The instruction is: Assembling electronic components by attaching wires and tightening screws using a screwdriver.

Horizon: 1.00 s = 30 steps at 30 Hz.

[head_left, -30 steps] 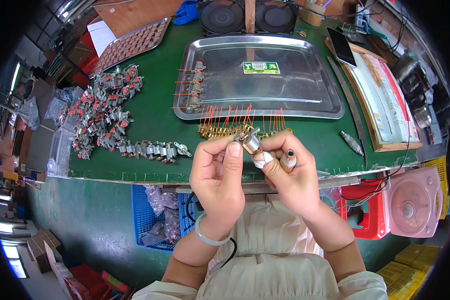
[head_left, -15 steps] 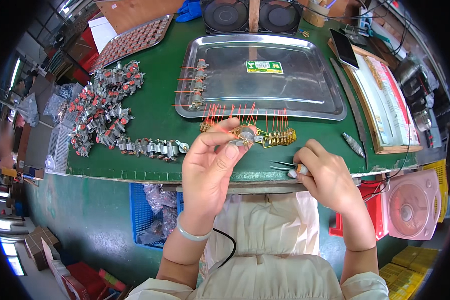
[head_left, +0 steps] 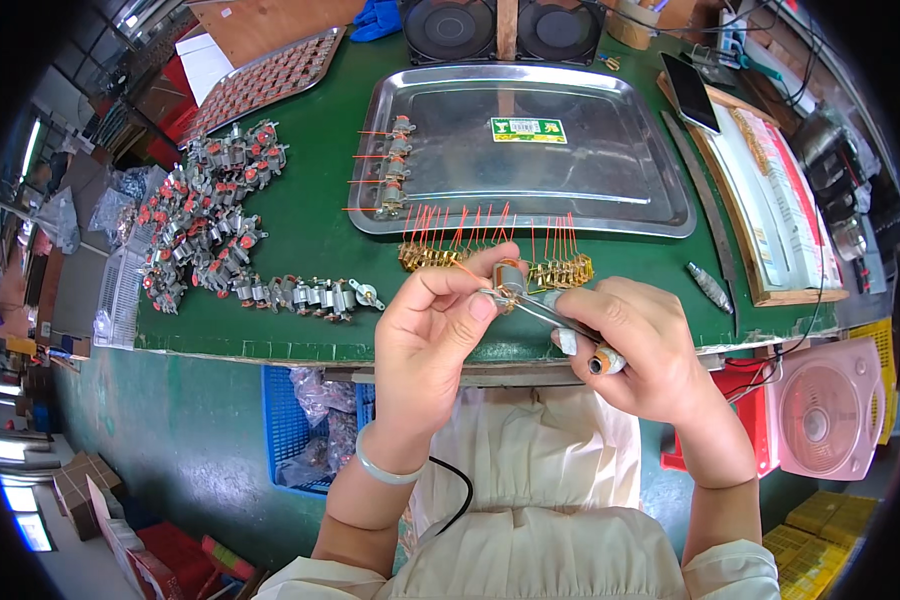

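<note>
With our left hand (head_left: 420,335) we pinch a small cylindrical metal component (head_left: 510,278) between thumb and fingers, raised above the near edge of the green workbench (head_left: 315,215). Our right hand (head_left: 645,335) is closed around metal tweezers (head_left: 545,310), whose tips reach the component's near side; we cannot tell whether they grip any part of it. In the same hand we also keep a short round-ended tool handle (head_left: 607,360). Our two hands are close but apart from each other.

Just beyond them, brass brackets (head_left: 570,270) with upright red wires stand in a row along the near rim of the shiny metal tray (head_left: 530,185). Inside that tray, at its left, lies a column of wired components (head_left: 394,170). Further left we have a heap of metal components (head_left: 205,220), with a short row of metal components (head_left: 315,298) running from it toward our left hand. At the right lie a long dark strip (head_left: 705,205) and a smartphone (head_left: 688,95), the latter at the far end of a wooden board (head_left: 770,297).
</note>
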Available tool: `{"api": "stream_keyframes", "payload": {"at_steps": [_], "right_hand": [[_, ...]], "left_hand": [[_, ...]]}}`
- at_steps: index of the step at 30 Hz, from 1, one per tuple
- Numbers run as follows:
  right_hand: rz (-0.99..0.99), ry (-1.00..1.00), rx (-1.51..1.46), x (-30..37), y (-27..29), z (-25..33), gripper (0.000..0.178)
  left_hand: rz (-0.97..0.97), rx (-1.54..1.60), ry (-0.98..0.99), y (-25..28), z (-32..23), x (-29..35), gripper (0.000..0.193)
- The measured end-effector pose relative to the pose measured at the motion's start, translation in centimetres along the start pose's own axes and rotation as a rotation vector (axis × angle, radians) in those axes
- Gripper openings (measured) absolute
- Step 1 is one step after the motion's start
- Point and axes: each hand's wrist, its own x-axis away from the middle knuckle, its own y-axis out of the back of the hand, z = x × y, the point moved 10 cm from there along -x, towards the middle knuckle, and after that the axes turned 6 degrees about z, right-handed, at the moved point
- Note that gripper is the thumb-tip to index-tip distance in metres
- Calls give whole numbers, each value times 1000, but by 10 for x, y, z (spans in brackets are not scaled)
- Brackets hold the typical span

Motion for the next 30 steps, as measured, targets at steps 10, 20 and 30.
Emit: {"api": "stream_keyframes", "payload": {"at_steps": [10,20,30], "right_hand": [[32,-75,-131,-5,-2,0,29],[87,-505,-696,12,-26,-27,28],[110,-406,-703,9,-25,-29,23]], "left_hand": [[117,-115,-136,-7,-13,0,20],[101,-599,-512,-13,-44,9,20],[312,-368,-273,-14,-33,-5,19]]}}
